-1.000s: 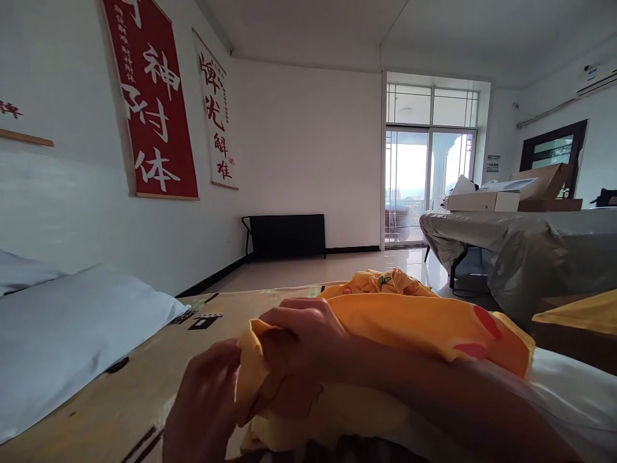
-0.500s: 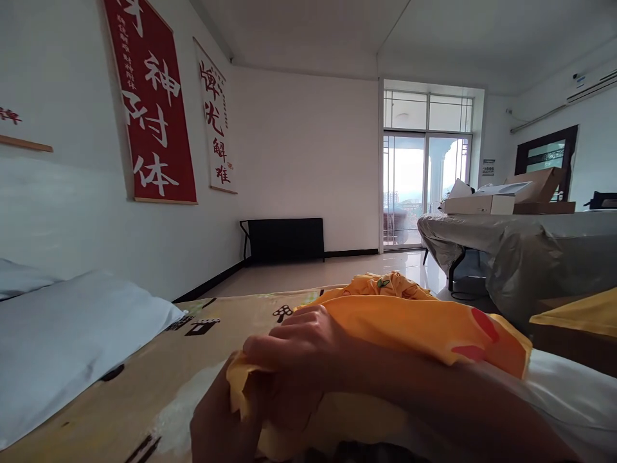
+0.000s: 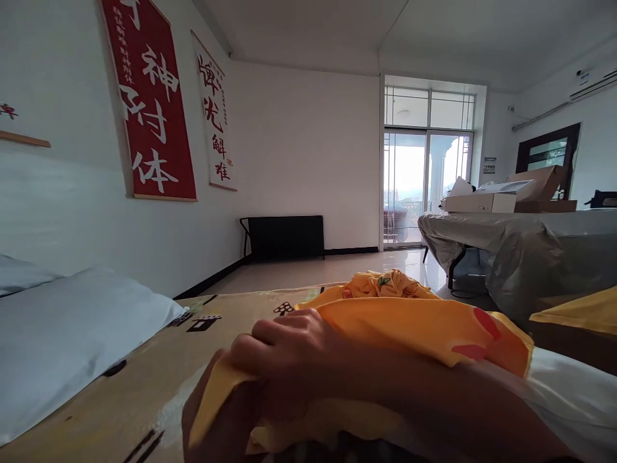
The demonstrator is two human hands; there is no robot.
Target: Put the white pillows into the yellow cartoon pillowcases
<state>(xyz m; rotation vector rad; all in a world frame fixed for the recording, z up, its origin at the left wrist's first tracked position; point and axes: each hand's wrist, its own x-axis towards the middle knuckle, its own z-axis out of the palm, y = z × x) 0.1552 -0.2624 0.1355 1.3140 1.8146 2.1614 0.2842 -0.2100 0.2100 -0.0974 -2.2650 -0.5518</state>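
An orange-yellow cloth (image 3: 414,325) with red and green marks lies bunched on a tan patterned surface (image 3: 144,386) right in front of me. My right hand (image 3: 284,360) reaches across from the right, its fingers curled closed over the cloth's near edge. My left hand (image 3: 216,418) sits low beneath that edge, mostly covered by the fabric, and looks closed on it from below. A second heap of the same cloth (image 3: 385,283) lies farther back.
A white pillow (image 3: 72,334) lies at the left against the wall with red and white banners (image 3: 149,109). A covered table (image 3: 520,244) with cardboard boxes (image 3: 506,196) stands at the right. A black rack (image 3: 284,236) stands by the far wall near the glass door (image 3: 427,186).
My right hand has slid left and down along the cloth's edge, dragging the fabric over my left hand, which has moved right and now shows less.
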